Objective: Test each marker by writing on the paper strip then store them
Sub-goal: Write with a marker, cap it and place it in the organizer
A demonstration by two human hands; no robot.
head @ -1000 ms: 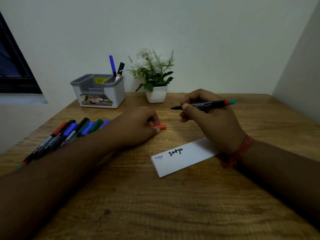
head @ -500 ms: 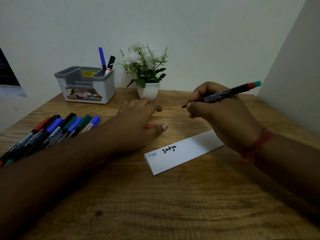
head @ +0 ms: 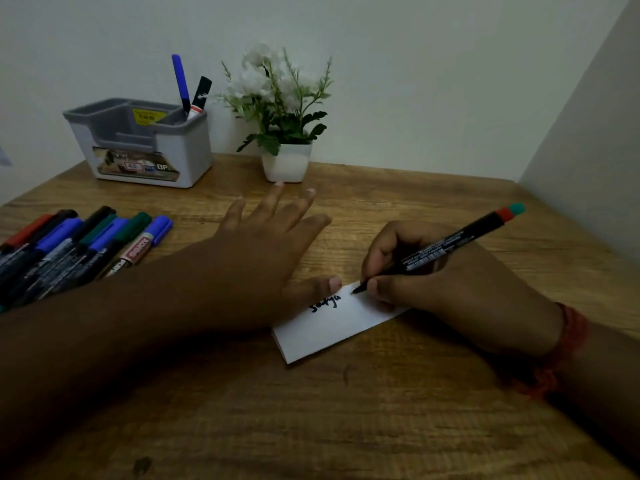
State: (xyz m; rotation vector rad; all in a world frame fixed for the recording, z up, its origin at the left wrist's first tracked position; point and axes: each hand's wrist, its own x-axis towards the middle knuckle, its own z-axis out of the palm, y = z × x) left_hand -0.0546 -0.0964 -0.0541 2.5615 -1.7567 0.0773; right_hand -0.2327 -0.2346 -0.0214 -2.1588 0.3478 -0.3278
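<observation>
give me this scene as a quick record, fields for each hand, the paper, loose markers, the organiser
right hand: grips a black marker with red-and-green end, tip on the paper
left hand: fingers spread flat, thumb at the paper's edge
white paper strip: lies on the wooden table, black handwriting on it
loose capped markers: row at table's left; red, black, blue, green caps
grey desk organiser: back left, holds a blue pen and a black-capped marker
</observation>
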